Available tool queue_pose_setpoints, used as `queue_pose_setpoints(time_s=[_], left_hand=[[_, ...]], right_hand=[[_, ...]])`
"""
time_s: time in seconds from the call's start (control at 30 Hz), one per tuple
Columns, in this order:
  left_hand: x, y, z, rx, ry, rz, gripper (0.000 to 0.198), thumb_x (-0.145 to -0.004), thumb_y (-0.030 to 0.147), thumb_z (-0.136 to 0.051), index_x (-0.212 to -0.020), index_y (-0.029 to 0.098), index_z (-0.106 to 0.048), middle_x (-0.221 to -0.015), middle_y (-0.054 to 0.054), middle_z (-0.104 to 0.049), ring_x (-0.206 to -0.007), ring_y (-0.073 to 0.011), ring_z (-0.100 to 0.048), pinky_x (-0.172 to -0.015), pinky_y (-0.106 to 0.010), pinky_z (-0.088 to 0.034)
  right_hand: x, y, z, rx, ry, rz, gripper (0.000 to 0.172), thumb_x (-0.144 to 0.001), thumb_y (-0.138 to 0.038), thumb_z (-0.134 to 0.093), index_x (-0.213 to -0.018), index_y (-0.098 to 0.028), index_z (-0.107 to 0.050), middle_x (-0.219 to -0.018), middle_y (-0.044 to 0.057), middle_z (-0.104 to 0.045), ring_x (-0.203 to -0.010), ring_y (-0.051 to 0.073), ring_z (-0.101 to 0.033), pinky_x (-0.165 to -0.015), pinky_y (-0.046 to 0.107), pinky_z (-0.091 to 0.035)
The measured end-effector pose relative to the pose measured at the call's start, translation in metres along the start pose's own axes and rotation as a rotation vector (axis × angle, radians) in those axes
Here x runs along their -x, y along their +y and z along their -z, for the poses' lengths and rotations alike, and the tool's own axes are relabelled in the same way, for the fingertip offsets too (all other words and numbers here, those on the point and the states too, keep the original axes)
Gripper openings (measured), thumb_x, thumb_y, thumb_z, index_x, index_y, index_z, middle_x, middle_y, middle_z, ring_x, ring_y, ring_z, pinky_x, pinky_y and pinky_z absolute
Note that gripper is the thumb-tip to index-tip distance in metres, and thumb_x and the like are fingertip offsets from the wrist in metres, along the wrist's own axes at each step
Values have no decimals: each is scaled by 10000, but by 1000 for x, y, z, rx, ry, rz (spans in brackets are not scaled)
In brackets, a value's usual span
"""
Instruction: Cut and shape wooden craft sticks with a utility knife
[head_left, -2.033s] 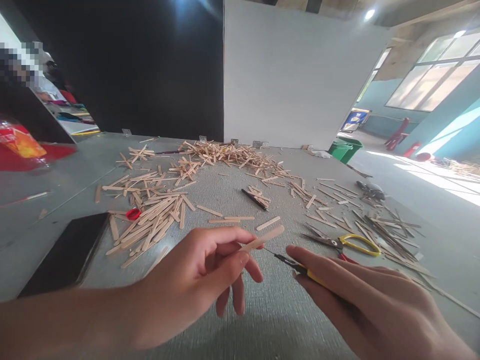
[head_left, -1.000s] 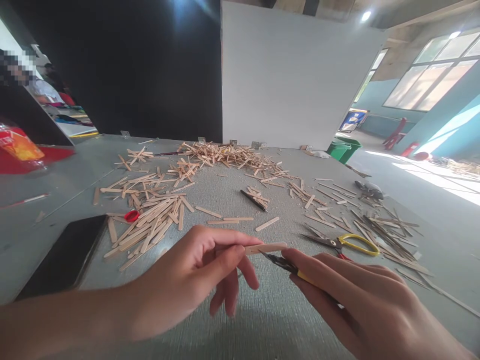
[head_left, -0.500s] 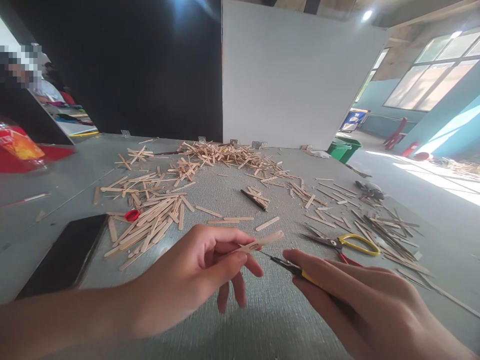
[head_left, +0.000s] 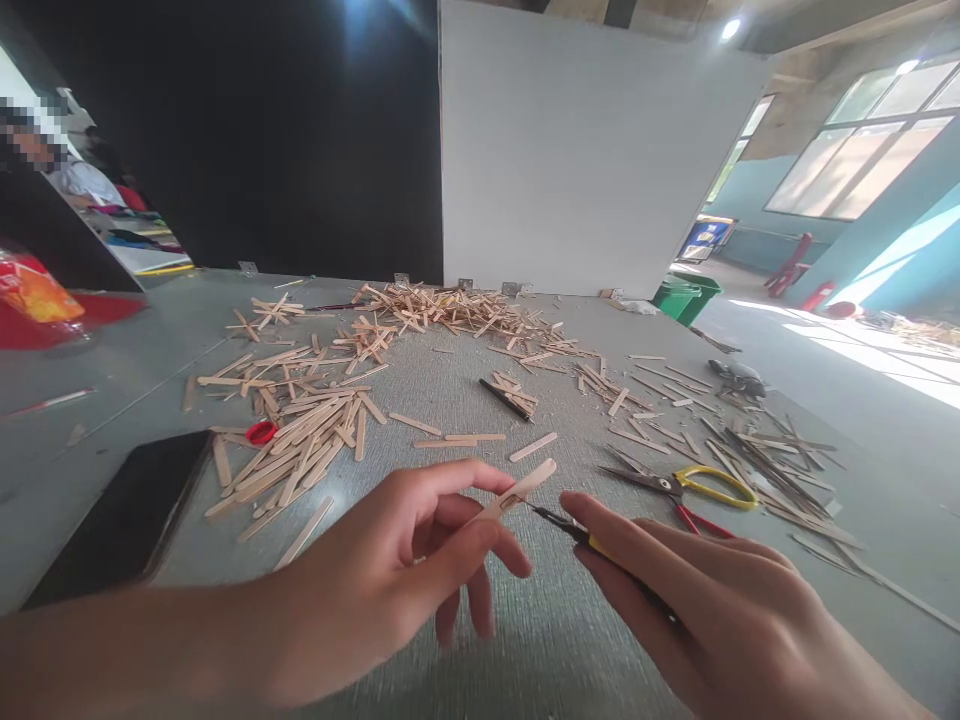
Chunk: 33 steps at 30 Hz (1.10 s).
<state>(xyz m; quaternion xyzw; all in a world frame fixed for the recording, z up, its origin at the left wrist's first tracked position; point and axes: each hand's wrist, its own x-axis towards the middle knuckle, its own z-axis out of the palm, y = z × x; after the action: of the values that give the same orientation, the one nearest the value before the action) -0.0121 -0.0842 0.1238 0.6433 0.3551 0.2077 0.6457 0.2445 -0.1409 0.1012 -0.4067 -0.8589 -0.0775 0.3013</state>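
Between thumb and fingers, my left hand (head_left: 420, 560) pinches a wooden craft stick (head_left: 534, 480) that has a narrow slot cut in it. My right hand (head_left: 697, 590) is closed round a yellow and black craft knife (head_left: 600, 548). The knife's thin tip points at the slot; whether it touches the wood I cannot tell. Both hands are above the grey tabletop (head_left: 540, 650). Just beyond my right hand lie scissors (head_left: 667, 484) with one yellow and one red handle loop.
Piles of craft sticks (head_left: 300, 440) spread across the left, back and right. A black pen (head_left: 506, 400) lies mid-table. At the left are a dark phone-like slab (head_left: 120, 510), a red cap (head_left: 261, 432) and a bottle (head_left: 37, 295). A black panel (head_left: 300, 140) and a white panel (head_left: 570, 150) stand behind.
The craft stick has tilted more steeply, its far end rising. The knife tip has moved slightly up and left, closer to the slot. My right hand has shifted a little left.
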Motion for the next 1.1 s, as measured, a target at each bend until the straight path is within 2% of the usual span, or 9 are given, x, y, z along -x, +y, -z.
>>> queue_pose_setpoints(time_s=[0.13,0.27,0.37,0.5,0.73,0.83,1.0,1.1], left_hand=[[-1,0,1,-19,-8,18,438,-1094,550,-525,-1386,225,-560,-1003,-37,-760,-698,-129,-678,-584,-224,-492],[-1,2,1,-103,6,7,397,-1105,528,-507,-1296,210,-647,-932,-14,-737,-664,-112,-637,-565,-211,-458],[-1,-1,1,-164,23,-25,390,-1108,529,-492,-1285,232,-673,-948,-10,-735,-677,-114,-633,-608,-216,-505],[1,-12,0,-184,73,-80,392,-1112,526,-479,-1372,284,-645,-979,-10,-738,-696,-121,-664,-633,-219,-552],[1,-23,-2,-316,82,-148,364,-1129,457,-450,-1426,328,-617,-955,-6,-745,-693,-116,-680,-560,-183,-511],[3,-26,-1,-395,74,-138,347,-1134,455,-427,-1393,328,-619,-984,-9,-756,-702,-117,-692,-555,-186,-502],[2,-26,0,-462,39,-92,328,-1129,474,-414,-1271,284,-640,-1002,-27,-778,-725,-135,-713,-543,-197,-483],[-1,-26,0,-437,30,-69,345,-1129,494,-416,-1288,271,-626,-959,-18,-778,-684,-127,-700,-530,-196,-473]], right_hand=[[2,4,4,32,-65,59,356,-1088,-136,-488,-1432,-65,-548,-933,90,-787,-677,172,-731,-481,279,-498],[6,5,5,57,-99,70,384,-1087,-153,-464,-1458,-84,-534,-1041,128,-783,-784,204,-759,-478,279,-490],[7,5,5,56,-108,68,368,-1097,-192,-465,-1442,-90,-546,-1025,123,-779,-761,198,-748,-494,281,-498],[5,5,4,48,-121,59,346,-1108,-203,-450,-1421,-90,-546,-1002,119,-777,-744,189,-740,-481,277,-473],[7,1,4,94,-146,41,337,-1123,-224,-381,-1399,-123,-546,-983,98,-784,-697,176,-739,-456,281,-437],[7,1,4,113,-160,36,350,-1122,-228,-363,-1400,-126,-549,-971,93,-790,-575,154,-686,-466,294,-448],[-4,2,5,9,-231,-57,279,-1123,-249,-420,-1249,-195,-663,-838,44,-779,-577,145,-697,-441,257,-423],[-4,1,6,58,-261,-10,335,-1114,-196,-366,-1265,-165,-663,-793,43,-757,-561,151,-690,-456,258,-455]])
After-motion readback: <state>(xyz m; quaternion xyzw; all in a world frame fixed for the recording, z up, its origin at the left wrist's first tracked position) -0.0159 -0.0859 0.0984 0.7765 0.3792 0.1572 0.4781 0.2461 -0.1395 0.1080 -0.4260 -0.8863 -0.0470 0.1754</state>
